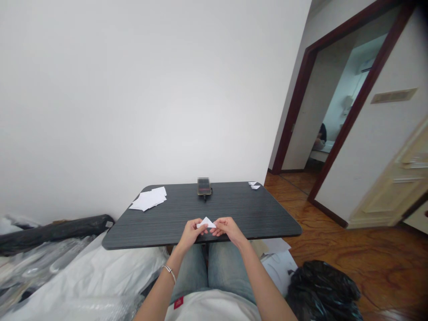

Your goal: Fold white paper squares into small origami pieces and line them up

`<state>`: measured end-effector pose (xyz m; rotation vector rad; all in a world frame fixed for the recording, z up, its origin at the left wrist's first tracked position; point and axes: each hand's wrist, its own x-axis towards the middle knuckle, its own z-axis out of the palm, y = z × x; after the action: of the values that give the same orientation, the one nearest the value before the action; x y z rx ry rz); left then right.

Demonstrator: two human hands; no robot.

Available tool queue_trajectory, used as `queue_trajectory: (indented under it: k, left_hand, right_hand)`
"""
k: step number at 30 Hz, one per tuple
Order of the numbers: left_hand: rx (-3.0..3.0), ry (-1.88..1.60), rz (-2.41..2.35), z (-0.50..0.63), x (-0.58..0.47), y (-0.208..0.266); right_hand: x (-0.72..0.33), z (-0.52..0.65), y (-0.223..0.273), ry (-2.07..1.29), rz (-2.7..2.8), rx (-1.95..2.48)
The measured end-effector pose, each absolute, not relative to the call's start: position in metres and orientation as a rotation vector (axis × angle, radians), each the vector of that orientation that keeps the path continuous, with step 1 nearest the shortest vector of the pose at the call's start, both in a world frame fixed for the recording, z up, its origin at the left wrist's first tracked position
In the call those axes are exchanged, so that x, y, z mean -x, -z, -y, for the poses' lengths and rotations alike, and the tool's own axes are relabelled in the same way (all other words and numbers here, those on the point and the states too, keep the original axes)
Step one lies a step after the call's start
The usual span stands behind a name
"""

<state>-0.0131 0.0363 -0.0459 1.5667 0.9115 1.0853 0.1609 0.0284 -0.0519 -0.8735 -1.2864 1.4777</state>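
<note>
Between my two hands is a small piece of white paper folded into a triangle, its point facing away from me. My left hand pinches its left corner, while my right hand grips the right corner. Both hands are just above the near edge of the dark table. On the table's left side lies a loose stack of white paper sheets. A couple of small folded paper pieces rest at the far right corner.
A phone-like device with a cable stands at the table's back, near the white wall. Plastic-wrapped bundles lie at left. A black plastic bag sits on the wooden floor at right. Through a doorway, a person is partly visible.
</note>
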Motion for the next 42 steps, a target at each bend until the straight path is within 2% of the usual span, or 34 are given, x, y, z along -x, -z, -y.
queue_trajectory:
  k: [16, 42]
  left_hand:
    - [-1.603, -1.087, -0.91, -0.036, 0.013, 0.047]
    - [-1.61, -1.094, -0.923, -0.035, 0.013, 0.048]
  right_hand:
    - [-0.163, -0.03, 0.054, -1.493, 1.273, 0.889]
    - [-0.151, -0.036, 0.068, -1.279, 1.403, 0.911]
